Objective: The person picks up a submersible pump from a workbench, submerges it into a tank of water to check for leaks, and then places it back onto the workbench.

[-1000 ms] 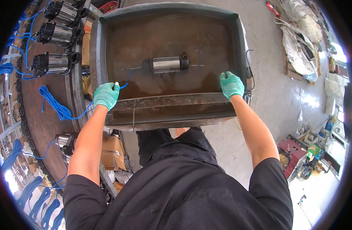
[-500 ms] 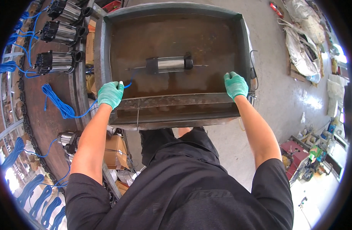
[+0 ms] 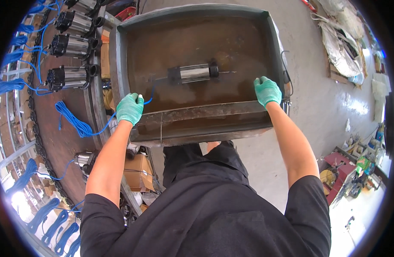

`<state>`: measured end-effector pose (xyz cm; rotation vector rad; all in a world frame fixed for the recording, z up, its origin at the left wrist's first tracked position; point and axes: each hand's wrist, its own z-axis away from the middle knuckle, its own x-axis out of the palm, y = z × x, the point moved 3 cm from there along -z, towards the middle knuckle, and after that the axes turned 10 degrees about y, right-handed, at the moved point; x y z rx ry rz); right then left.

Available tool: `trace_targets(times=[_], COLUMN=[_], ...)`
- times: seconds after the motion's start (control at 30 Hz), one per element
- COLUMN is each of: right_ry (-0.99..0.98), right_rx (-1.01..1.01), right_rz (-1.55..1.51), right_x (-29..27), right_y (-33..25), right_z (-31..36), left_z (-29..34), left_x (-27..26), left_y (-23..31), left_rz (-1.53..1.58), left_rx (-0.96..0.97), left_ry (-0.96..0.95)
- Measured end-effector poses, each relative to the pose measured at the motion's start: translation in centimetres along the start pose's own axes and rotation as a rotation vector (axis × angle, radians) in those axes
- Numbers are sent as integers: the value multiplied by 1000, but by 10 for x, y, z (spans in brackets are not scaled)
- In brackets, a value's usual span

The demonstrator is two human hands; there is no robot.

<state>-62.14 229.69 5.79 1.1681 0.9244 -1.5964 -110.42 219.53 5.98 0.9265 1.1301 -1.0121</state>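
Note:
A silver and black cylindrical pump [image 3: 195, 73] lies on its side in a rectangular metal tank [image 3: 121, 55] of brownish water. My left hand [image 3: 130, 109], in a green-coated glove, is closed at the tank's near left corner. A blue cable [image 3: 103, 129] runs in under this hand from the left and comes out by the thumb, toward the pump's left end. Over the right end of the tank's dividing bar [image 3: 197, 111], my right hand [image 3: 267, 91] has its gloved fingers curled. Whatever those fingers hold, if anything, is hidden.
On the left bench [image 3: 51, 124] stand several similar pumps [image 3: 70, 78] with blue cables. A coiled blue cable [image 3: 75, 122] lies nearer me. A cardboard box [image 3: 139, 172] sits below the tank's left side. White sacks [image 3: 340, 47] and a red cabinet [image 3: 339, 171] are off to the right.
The whole view has shifted slightly, so everything appears a little lower and to the right. Both hands keep about the same places at the tank, and the pump lies as before.

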Motion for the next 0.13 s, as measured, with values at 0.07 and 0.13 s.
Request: trace_targets(times=[0.07, 0.13], right_ry=[15, -7], right_rx=[-8, -2], right_rz=[-24, -41], right_x=[-1, -3], right_y=[1, 1], right_z=[1, 1], left_z=[-2, -6], left_x=[2, 8], left_y=[1, -2], left_rz=[20, 104], left_rx=[3, 49], left_ry=[27, 63])
